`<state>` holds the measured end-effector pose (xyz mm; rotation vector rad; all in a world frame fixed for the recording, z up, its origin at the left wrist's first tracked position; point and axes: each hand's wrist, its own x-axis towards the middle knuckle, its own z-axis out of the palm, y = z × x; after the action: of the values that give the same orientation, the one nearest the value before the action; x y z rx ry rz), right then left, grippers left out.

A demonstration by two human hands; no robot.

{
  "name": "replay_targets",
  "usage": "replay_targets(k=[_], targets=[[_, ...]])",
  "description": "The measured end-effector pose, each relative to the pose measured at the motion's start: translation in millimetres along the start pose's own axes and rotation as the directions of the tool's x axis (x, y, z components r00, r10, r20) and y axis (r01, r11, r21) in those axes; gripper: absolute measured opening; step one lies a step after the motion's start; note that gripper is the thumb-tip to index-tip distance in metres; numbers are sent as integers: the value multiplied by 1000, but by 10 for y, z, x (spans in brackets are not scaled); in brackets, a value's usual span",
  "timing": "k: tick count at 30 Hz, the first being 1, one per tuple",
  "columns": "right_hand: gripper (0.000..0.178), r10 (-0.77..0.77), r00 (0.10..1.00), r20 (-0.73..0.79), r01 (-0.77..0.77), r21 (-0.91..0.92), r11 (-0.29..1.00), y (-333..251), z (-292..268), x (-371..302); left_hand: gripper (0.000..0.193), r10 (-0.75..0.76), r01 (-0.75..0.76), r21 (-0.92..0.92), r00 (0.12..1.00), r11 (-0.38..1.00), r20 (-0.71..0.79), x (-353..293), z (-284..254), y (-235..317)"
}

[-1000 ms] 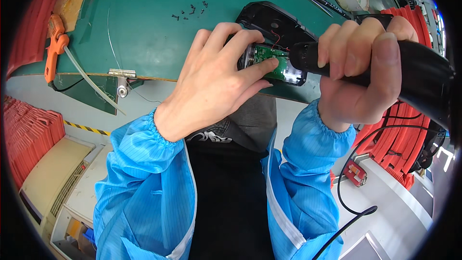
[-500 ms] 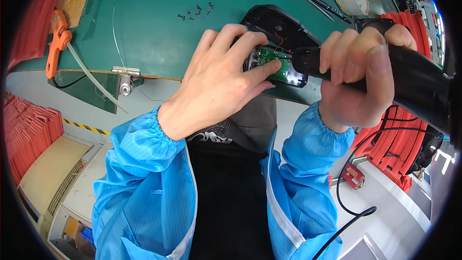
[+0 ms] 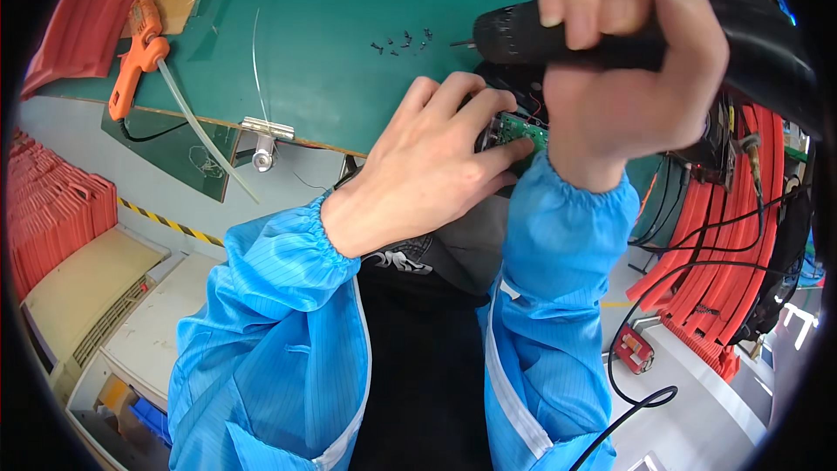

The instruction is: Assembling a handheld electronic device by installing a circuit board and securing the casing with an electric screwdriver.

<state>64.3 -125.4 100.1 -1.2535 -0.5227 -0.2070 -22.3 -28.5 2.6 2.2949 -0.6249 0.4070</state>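
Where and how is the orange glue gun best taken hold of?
Probably grip the glue gun by its handle, from the near side: the handle points toward the near edge of the bench, while the pale stick juts out to its right.
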Motion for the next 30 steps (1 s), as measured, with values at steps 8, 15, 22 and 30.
replay_targets(k=[8,15,22,30], targets=[[32,131,950,-283,-99,125,987,217,267,50,28,25,-26,58,999,998,32,-4,-44,-12],[36,171,957,-233,-130,180,975,165,209,-9,27,14,-16,57,999,998,37,10,-44,-1],[33,-175,919,354,80,268,960,-191,-601,-48,31,21,-21,-10,1000,1000,0,10,-34,24],[36,-103,935,339,3,284,959,-530,-883,-470,36,-4,5,-29,1000,1000,13,-9,9,-9]])
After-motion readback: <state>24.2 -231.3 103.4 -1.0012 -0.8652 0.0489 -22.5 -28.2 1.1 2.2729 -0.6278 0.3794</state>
